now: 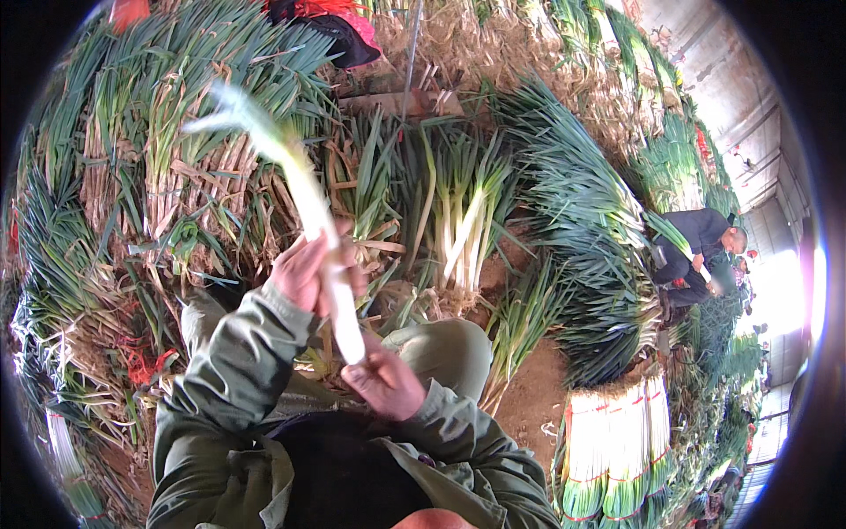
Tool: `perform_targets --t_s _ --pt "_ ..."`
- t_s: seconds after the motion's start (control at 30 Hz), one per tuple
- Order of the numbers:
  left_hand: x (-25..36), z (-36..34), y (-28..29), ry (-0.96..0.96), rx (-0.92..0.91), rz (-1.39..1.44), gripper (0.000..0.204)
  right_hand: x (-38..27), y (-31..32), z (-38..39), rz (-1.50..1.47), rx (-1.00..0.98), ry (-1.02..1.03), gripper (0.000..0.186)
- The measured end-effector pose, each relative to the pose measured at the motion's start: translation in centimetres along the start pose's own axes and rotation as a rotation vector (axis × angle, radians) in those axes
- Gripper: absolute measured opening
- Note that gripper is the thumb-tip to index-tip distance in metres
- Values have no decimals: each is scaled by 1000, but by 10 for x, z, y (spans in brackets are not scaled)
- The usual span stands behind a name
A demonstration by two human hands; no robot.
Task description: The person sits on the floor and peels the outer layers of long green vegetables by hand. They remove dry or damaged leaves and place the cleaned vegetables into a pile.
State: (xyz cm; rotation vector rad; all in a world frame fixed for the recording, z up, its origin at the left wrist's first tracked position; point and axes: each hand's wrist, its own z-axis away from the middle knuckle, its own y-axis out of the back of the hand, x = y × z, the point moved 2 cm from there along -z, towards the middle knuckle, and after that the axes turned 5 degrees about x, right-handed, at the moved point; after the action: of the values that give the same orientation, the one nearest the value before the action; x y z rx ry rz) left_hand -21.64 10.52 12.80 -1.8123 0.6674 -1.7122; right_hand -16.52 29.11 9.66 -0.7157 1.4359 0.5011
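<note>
A single pale leek (304,189) slants upright across the middle, its white shaft toward me and its blurred leafy top toward the upper left. My left hand (308,269) grips it around the middle of the white shaft. My right hand (383,379) is closed on the lower end, so the tip there is partly hidden. Just beyond my hands stands a loose group of trimmed-looking leeks (463,220), and leafy leeks with dry outer leaves (203,176) are piled at the left. My knee (441,353) shows behind my right hand.
A heap of dark-leaved leeks (582,220) lies to the right. Red-banded white bundles (612,441) stand at lower right, beside bare earth (533,419). A person in dark clothing (696,234) handles leeks farther right. Red and black cloth (339,40) lies at the top.
</note>
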Motion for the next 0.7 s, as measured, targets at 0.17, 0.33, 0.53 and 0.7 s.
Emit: perform_targets --t_s 0.17,0.33,0.53,0.7 --pt "-1 -68 -53 -28 -161 -111 66 -60 92 -52 142 313 128 47" --pt "-61 -103 58 22 -17 -649 41 -70 235 -158 239 486 162 30" --pt "-189 -75 239 499 336 -488 21 115 392 -238 226 693 -119 29" --pt "-236 -78 296 704 525 -631 26 291 420 -191 454 727 -772 33"
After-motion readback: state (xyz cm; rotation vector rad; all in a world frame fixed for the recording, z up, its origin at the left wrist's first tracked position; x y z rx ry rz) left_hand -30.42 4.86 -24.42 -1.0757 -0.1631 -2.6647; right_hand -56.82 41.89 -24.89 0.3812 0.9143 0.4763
